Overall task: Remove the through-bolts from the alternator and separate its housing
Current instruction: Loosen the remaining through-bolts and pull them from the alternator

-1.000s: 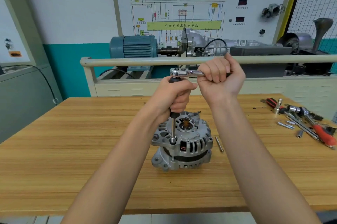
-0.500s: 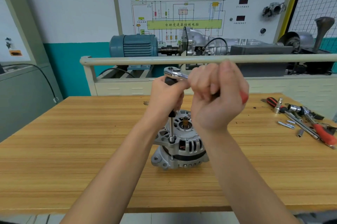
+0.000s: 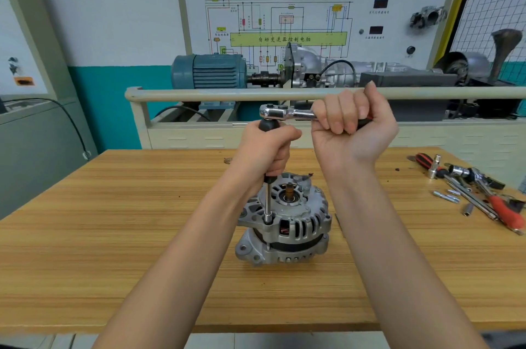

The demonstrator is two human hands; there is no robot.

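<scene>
On the board, "自动变速器控制电脑", perhaps; hands (image 3: pixel 353 126) grasping ratchet (image 3: pixel 284 114) over alternator (image 3: pixel 284 223).

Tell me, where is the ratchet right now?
The ratchet is at centre frame above the alternator, its handle gripped by the right hand, the left hand just below its head.

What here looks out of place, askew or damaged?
Nothing is clearly damaged. The alternator stands unclamped on the wooden table, steadied only through the extension bar gripped by the left hand. Loose tools lie scattered at the table's right edge.
</scene>
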